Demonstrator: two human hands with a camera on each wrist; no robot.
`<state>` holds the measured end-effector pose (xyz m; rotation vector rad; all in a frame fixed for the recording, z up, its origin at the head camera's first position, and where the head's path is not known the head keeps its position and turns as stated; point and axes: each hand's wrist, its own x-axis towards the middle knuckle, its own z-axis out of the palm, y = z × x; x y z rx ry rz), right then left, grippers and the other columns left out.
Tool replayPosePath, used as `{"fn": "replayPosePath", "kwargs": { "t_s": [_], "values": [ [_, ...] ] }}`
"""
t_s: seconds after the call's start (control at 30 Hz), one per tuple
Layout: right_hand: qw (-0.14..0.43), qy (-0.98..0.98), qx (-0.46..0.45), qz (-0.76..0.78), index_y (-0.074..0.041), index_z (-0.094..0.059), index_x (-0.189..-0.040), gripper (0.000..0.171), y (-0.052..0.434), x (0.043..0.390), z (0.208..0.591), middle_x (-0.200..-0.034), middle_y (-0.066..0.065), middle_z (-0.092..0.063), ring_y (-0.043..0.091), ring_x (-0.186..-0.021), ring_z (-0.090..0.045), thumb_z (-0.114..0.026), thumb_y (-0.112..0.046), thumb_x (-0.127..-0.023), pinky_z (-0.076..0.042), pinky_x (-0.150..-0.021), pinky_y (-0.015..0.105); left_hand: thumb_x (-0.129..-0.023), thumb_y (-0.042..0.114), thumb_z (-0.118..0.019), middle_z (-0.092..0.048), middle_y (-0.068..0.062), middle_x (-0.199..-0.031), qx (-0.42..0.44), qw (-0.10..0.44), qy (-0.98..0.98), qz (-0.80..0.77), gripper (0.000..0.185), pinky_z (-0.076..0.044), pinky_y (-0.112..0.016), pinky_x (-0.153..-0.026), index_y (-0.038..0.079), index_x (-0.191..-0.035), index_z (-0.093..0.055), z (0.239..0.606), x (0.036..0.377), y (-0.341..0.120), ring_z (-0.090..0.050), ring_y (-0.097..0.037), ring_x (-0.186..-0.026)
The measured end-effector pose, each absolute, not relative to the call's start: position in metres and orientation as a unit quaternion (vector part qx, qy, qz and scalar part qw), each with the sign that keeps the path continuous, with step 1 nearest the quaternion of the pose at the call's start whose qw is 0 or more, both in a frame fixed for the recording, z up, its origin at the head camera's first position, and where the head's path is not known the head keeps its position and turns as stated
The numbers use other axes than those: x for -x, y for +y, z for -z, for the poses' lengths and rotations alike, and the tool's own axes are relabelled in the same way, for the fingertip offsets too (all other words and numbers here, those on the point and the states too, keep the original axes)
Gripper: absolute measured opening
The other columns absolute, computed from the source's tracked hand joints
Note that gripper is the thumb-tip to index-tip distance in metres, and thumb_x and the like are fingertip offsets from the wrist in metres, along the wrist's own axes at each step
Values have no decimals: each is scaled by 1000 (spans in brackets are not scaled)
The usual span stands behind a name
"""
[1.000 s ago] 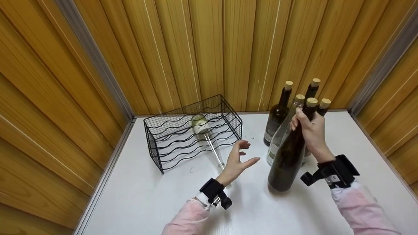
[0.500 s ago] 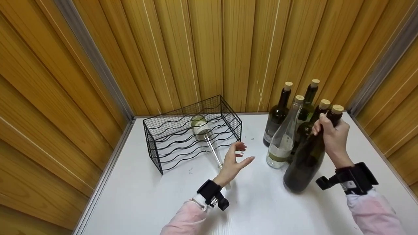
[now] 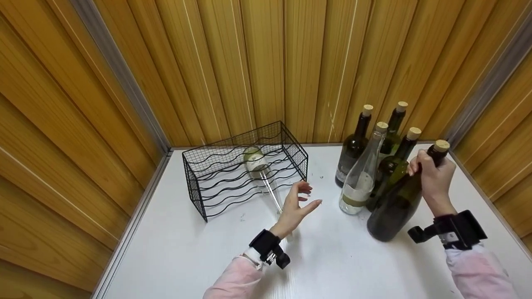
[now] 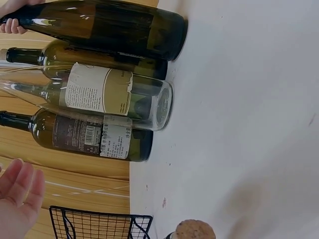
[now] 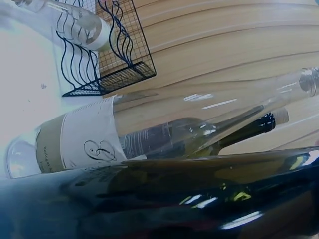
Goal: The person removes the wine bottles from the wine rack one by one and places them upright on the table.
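Note:
In the head view my right hand (image 3: 435, 176) grips a dark wine bottle (image 3: 395, 209) round its neck, just below the cork. That bottle leans a little, its base low over the table; whether it touches I cannot tell. It fills the bottom of the right wrist view. Beside it stand a clear wine bottle (image 3: 356, 187) and several dark corked bottles (image 3: 353, 145). My left hand (image 3: 294, 209) is held with fingers apart and nothing in them. Behind that hand, a clear bottle (image 3: 257, 162) lies in a black wire rack (image 3: 200, 182), partly hidden by my wrist.
The white table (image 3: 166, 257) meets wood-patterned walls (image 3: 299, 62) at the back and sides. A cork (image 4: 196, 230) shows at the bottom of the left wrist view.
My right hand has carried the dark bottle to the right, uncovering the clear bottle and a dark one behind. My left hand has drifted slightly left.

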<state>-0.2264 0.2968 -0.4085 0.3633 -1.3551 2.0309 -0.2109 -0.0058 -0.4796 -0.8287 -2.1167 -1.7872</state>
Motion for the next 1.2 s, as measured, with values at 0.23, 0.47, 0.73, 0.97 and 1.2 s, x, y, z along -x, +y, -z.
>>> {"fn": "replayPosePath", "kwargs": {
  "t_s": [0.23, 0.47, 0.73, 0.97, 1.2],
  "values": [
    [330, -538, -133, -764, 15, -40, -60, 28, 301, 228, 410, -47, 15, -38, 21, -39, -41, -47, 5, -85, -39, -41, 25, -79, 3, -68, -51, -13, -101, 286, 128, -727, 611, 42, -45, -46, -74, -4, -111, -42, 480, 211, -7, -52, -23, -91],
    [319, -534, -147, -769, 18, -38, -60, 28, 296, 229, 409, -46, 16, -38, 21, -38, -41, -47, 7, -84, -39, -40, 26, -79, 4, -68, -51, -11, -101, 281, 134, -728, 611, 41, -46, -43, -74, -4, -111, -43, 484, 212, -8, -52, -22, -90],
    [309, -552, -149, -760, 17, -39, -61, 27, 296, 227, 411, -46, 17, -38, 21, -38, -41, -48, 5, -84, -40, -41, 26, -78, 3, -68, -52, -12, -100, 273, 127, -729, 614, 41, -46, -41, -74, -5, -110, -44, 485, 213, -9, -52, -23, -90],
    [308, -545, -150, -765, 17, -38, -60, 27, 298, 230, 412, -46, 17, -38, 22, -37, -40, -46, 6, -83, -40, -40, 26, -81, 7, -67, -51, -9, -101, 269, 136, -732, 611, 39, -45, -45, -72, -2, -111, -45, 500, 229, -11, -52, -25, -91],
    [297, -551, -163, -763, 20, -44, -67, 24, 303, 227, 414, -52, 19, -45, 24, -44, -49, -48, 4, -84, -46, -48, 28, -86, 19, -62, -50, -12, -105, 268, 152, -779, 546, 36, -45, -34, -75, 2, -113, -45, 503, 257, -26, -49, -22, -96]
  ]
}}
